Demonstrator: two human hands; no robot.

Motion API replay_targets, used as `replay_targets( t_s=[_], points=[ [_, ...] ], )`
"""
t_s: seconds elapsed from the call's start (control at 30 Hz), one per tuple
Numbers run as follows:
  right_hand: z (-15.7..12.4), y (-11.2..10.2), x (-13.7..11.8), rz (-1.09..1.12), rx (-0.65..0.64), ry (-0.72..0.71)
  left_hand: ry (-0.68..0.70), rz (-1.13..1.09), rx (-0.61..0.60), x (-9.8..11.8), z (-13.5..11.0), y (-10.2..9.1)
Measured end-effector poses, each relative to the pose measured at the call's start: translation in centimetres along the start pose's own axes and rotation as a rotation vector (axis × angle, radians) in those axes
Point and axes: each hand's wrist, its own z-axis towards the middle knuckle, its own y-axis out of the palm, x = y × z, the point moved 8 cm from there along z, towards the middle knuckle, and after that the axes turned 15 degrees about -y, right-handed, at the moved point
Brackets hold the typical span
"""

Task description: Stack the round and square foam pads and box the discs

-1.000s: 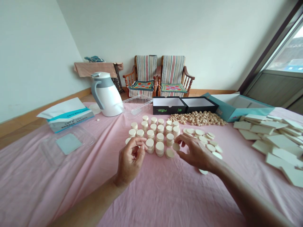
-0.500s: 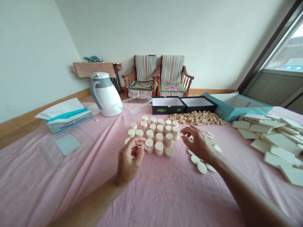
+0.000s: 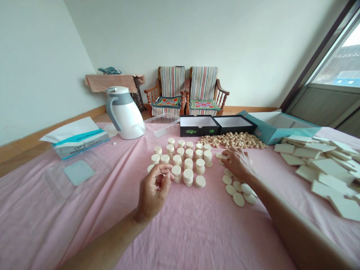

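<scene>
Several short stacks of round, cream-coloured wooden discs (image 3: 188,176) stand in rough rows on the pink cloth. At the front left of these stacks is my left hand (image 3: 153,189), its fingers curled in and the thumb drawn close to them; whatever may lie between them is hidden. The index fingertip is right beside one stack (image 3: 176,172). Over on the right, my right hand (image 3: 237,163) reaches palm down with fingers apart above loose discs. Its fingertips are at a few discs (image 3: 220,155), while more flat discs (image 3: 238,199) lie under and in front of the wrist.
Small wooden beads (image 3: 239,140) are heaped behind my right hand, before two black boxes (image 3: 198,130). A teal box (image 3: 287,133) and piled square tiles (image 3: 326,168) fill the right. On the left are a white jug (image 3: 128,120), a tissue pack (image 3: 81,140) and clear plastic trays (image 3: 80,172).
My right hand has moved right and slightly forward, from beside the stacks to over the loose discs, uncovering more discs below it. My left hand has kept its place and pose.
</scene>
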Motion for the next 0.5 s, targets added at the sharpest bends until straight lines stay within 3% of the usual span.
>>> replay_targets(
  t_s=[0.13, 0.27, 0.37, 0.5],
  points=[
    [-0.5, -1.7, -1.9, 0.092, 0.105, -0.090, 0.008, -0.010, 0.002, 0.0, 0.0, -0.1],
    [-1.5, -4.7, -5.8, 0.318, 0.208, -0.274, 0.008, -0.013, 0.000, 0.0, 0.0, -0.1],
    [-2.2, -5.9, -8.8, 0.441, 0.169, -0.400, -0.003, -0.007, 0.002, 0.1, 0.0, -0.1],
    [-2.9, -5.2, -11.5, 0.510, 0.049, -0.523, -0.012, -0.006, 0.004, 0.1, 0.0, 0.0]
  ],
)
